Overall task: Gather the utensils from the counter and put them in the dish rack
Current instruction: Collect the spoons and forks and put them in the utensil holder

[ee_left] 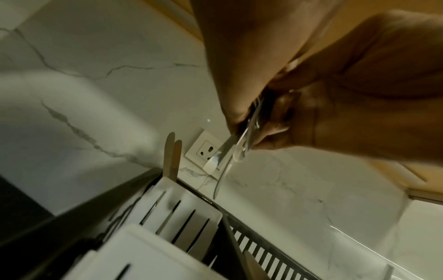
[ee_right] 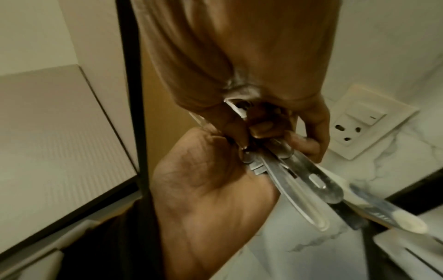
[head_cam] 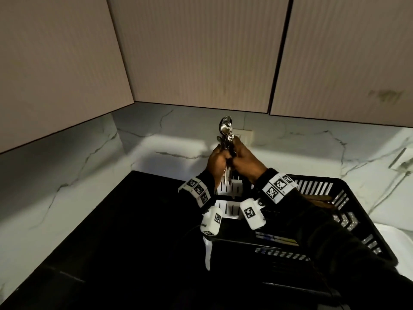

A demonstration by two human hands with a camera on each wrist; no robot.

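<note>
Both hands, left (head_cam: 218,161) and right (head_cam: 244,159), clutch the shiny steel utensil bundle (head_cam: 226,133) upright above the white slotted cutlery holder (head_cam: 230,187), seemingly squaring handles for dropping in.

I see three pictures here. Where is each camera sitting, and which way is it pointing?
Head: worn on the head, looking forward and down at the left hand and right hand gripping a bundle of utensils above the dish rack; both sleeves show.
Left wrist: looks along the left hand, with the white cutlery holder below.
Right wrist: looks along the right hand at the utensil handles.
Both wrist views share the wall socket.
</note>
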